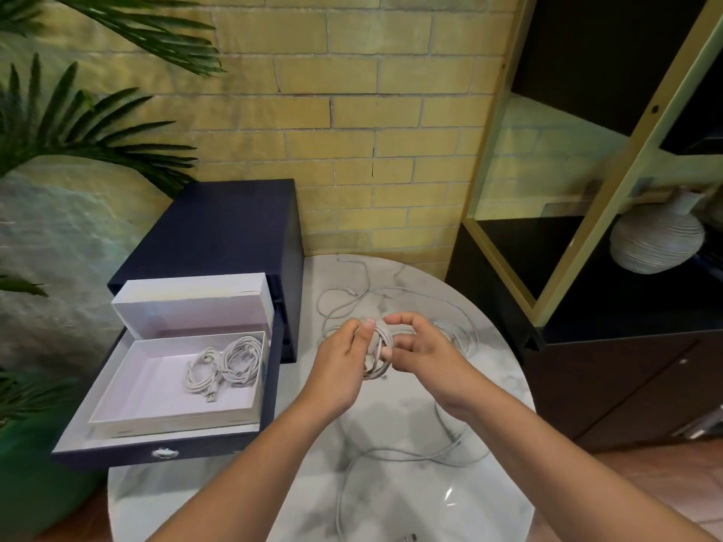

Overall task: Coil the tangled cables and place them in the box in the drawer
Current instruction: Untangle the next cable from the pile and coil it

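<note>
Over the round marble table [391, 502], my left hand [340, 365] grips a small coil of white cable [377, 352]. My right hand [418, 346] is beside it, fingers curled around the same coil and its loose strand. More white cable [410, 457] lies in loose tangled loops on the table, near and far of my hands. To the left, the dark blue drawer [164, 451] stands pulled out, with an open white box [156, 389] inside. Two coiled white cables [227, 363] lie in the box.
The dark blue drawer cabinet [219, 224] sits at the table's left edge, the box lid [191, 303] leaning against it. Palm leaves [78, 127] hang at left. A dark shelf unit with a white ribbed vase [657, 240] stands at right. A brick wall is behind.
</note>
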Available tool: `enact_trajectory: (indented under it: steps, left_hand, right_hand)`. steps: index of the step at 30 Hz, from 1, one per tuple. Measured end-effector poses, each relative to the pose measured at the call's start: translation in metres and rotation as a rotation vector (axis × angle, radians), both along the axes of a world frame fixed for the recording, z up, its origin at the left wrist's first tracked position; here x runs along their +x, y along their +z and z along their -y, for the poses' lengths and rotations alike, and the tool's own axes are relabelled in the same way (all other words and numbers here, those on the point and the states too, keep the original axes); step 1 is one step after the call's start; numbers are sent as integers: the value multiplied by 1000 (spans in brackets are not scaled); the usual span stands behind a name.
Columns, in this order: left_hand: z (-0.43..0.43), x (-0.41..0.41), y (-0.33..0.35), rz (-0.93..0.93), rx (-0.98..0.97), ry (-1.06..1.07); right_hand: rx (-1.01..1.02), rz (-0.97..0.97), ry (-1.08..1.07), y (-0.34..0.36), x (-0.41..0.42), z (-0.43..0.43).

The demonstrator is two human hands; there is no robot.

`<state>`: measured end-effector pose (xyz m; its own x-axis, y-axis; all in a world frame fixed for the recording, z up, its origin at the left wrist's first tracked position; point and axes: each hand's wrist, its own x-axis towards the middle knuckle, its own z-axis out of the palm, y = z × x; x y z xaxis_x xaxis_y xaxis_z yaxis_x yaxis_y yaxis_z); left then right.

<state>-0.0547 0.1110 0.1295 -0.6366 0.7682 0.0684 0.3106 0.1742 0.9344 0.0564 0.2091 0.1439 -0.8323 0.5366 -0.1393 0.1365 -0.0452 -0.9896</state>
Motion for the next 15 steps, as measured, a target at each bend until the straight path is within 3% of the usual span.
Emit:
enact_trajectory:
  steps: [5, 10, 15]
  left_hand:
    - [10, -10, -1, -147, 46, -157]
    - [13, -16, 3, -435, -58, -330]
    - [8, -11, 8, -529, -152, -249]
  right_hand:
    - [-144, -20, 92, 4, 6, -1]
    - [0, 89, 142, 15, 11, -10]
    - [125, 137, 117, 21, 10, -12]
